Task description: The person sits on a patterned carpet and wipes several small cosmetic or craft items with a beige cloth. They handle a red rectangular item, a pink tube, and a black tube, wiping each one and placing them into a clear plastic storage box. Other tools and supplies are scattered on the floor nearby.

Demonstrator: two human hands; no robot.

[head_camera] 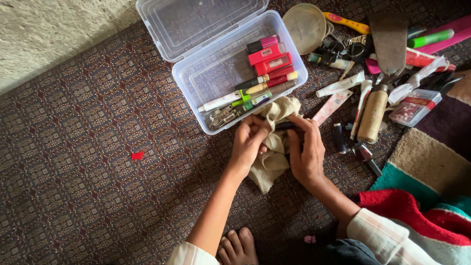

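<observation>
The left hand (248,142) pinches the soft beige cloth (272,147), light and limp; the right hand (306,152) is closed around a small dark stick (284,126), probably stiff and smooth, best held mid-body.

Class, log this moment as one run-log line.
left hand: grips beige cloth | right hand: holds dark slim object in cloth | clear box: open

We see soft, even daylight, slightly dim; faint shadows fall under the arms, mild glare sits on the clear plastic box (196,83), focus stays sharp
</observation>
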